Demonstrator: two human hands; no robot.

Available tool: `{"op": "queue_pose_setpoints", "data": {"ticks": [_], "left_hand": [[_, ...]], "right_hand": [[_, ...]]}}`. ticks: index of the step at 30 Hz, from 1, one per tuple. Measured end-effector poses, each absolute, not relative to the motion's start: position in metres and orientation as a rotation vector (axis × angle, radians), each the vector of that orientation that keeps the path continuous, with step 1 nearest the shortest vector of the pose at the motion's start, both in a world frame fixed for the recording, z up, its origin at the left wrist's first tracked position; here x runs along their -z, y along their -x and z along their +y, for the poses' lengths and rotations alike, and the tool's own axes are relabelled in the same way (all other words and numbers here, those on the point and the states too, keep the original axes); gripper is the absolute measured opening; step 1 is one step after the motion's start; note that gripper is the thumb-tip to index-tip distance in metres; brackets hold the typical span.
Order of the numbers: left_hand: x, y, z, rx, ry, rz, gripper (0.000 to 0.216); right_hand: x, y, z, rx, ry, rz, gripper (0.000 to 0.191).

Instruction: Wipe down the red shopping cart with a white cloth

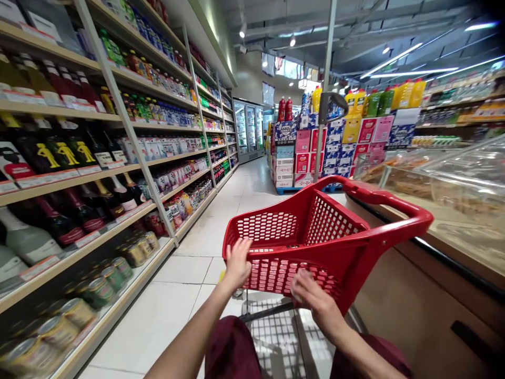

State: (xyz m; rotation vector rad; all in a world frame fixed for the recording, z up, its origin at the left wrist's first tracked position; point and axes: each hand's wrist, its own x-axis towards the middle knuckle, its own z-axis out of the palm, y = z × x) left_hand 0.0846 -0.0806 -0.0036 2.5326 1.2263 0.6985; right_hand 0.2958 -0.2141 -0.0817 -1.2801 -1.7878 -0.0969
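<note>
A red plastic shopping cart basket (327,231) stands in front of me in a supermarket aisle, its handle raised to the right. My left hand (238,261) rests on the basket's near rim at its left corner, fingers curled over the edge. My right hand (313,296) lies flat against the basket's near wall, fingers spread. The basket looks empty inside. A grey wire lower rack (276,331) of the cart shows below, between my knees.
Shelves (102,173) of bottles, jars and cans run along the left. A glass-topped counter (442,210) lines the right. Stacked boxes with bottles on top (335,142) stand ahead. White tiled floor (221,221) leads to fridges (248,126) at the far end.
</note>
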Motion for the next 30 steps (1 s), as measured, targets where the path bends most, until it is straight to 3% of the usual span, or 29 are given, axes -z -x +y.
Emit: {"op": "queue_pose_setpoints", "data": {"ticks": [4,10,15,18,23,27,30], "left_hand": [[0.009,-0.046,-0.067,-0.644,-2.431,1.275,0.06],[0.017,-0.036,-0.061,-0.665,-2.432,1.169,0.057],[0.015,-0.031,-0.057,-0.672,-2.372,1.102,0.053],[0.014,-0.026,-0.058,-0.745,-2.26,1.071,0.054],[0.032,-0.028,-0.092,-1.211,-1.752,1.049,0.059],[0.051,-0.044,-0.135,-1.08,-1.116,0.849,0.043],[0.054,-0.056,-0.155,-0.982,-0.926,0.9,0.033]], "right_hand": [[0.053,-0.246,-0.173,0.17,1.098,-1.709,0.035],[0.09,-0.187,-0.141,0.028,1.045,-2.043,0.035],[0.072,-0.178,-0.129,0.046,1.059,-1.938,0.039],[0.076,-0.179,-0.134,-0.124,1.054,-1.931,0.038],[0.074,-0.176,-0.161,-0.368,1.175,-1.621,0.041],[0.032,-0.166,-0.166,-0.653,1.174,-1.273,0.038],[0.024,-0.162,-0.163,-0.505,1.197,-1.232,0.036]]}}
